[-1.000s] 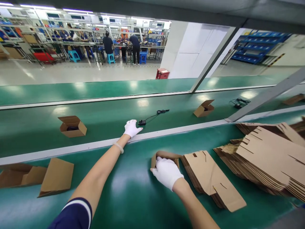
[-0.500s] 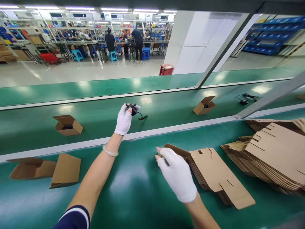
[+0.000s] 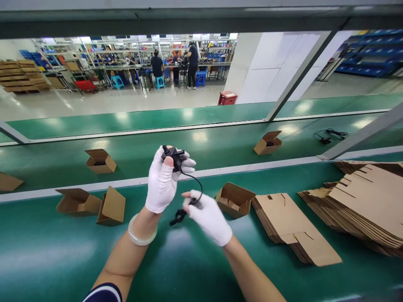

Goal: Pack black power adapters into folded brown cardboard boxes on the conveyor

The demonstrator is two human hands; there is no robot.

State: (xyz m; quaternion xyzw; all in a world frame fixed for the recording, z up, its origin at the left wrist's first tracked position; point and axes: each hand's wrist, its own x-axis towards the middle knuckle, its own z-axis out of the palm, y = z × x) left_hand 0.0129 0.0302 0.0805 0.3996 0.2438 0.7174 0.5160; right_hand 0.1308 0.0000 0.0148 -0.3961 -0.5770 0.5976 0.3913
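My left hand (image 3: 161,180), in a white glove, is shut on a black power adapter (image 3: 172,158) held up over the belt edge. A thin black cable (image 3: 195,183) runs from the adapter to my right hand (image 3: 208,218), also gloved, whose fingers pinch the cable near its small black connector (image 3: 179,216). To the right of that hand, an open brown cardboard box (image 3: 234,199) stands on the near green conveyor belt (image 3: 63,260). Next to it lies a stack of flat die-cut carton blanks (image 3: 283,222).
A taller stack of carton blanks (image 3: 365,205) lies at right. Open cartons stand on both belts, and a loose black cable (image 3: 329,135) lies on the far belt (image 3: 176,147). Beyond the belts, workers stand at benches (image 3: 173,63).
My left hand has lifted the adapter off the far belt and brought it closer. My right hand has let go of the carton, which stands open, and has taken the cable.
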